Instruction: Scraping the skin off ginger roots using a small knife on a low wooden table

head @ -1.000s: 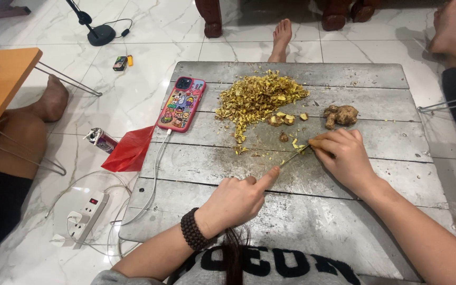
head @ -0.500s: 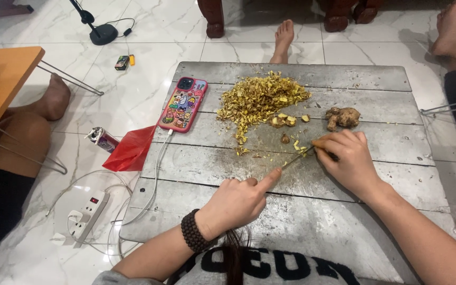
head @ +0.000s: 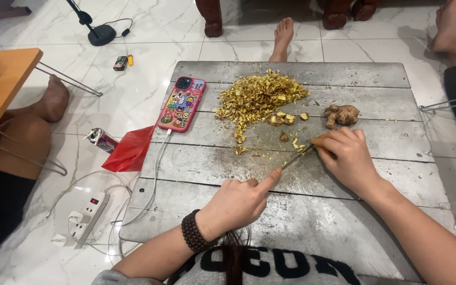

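Observation:
My left hand point(head: 236, 200) is closed around a knife point(head: 297, 157), with the index finger stretched along the blade. The blade points up and to the right, towards my right hand point(head: 347, 158). My right hand's curled fingers press a small piece of ginger against the grey wooden board point(head: 344, 221); the piece is mostly hidden under them. A few cut bits point(head: 295, 142) lie by the blade tip. A whole ginger root point(head: 342, 114) sits just beyond my right hand. A pile of chopped yellow ginger point(head: 257, 97) and some thicker slices point(head: 282, 119) lie farther back.
A colourful phone point(head: 181, 104) lies on the board's left part, its cable running to a white power strip point(head: 88, 214) on the tiled floor. A red bag point(head: 127, 150) and a small can point(head: 101, 139) lie left of the board. Other people's bare feet point(head: 282, 37) and an orange table point(head: 1, 79) surround it.
My right hand has shifted slightly lower on the board, with the yellow piece now hidden under its fingers. The knife keeps its angle against it.

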